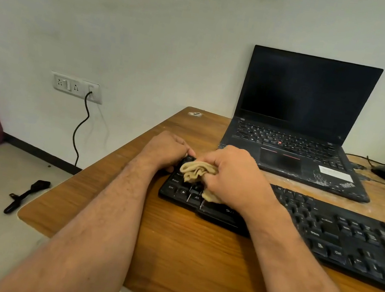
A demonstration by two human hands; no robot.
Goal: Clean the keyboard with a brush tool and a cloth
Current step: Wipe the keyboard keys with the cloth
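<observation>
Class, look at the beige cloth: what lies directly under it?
Under the cloth, held by the right hand, lies the black keyboard's left end. Ctrl and Alt show; keys beneath the cloth are hidden.

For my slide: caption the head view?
Right hand wipes keyboard with cloth; left hand steadies it.

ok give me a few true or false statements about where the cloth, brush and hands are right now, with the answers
1. The right hand holds the cloth on the keyboard. True.
2. The brush lies on the table. False: it lies on the floor, left of the table.
3. The left hand grips the keyboard's left end. True.
4. The laptop is closed. False: it stands open, screen dark.
5. The cloth is over the keyboard's right end. False: it is over the left end.
</observation>
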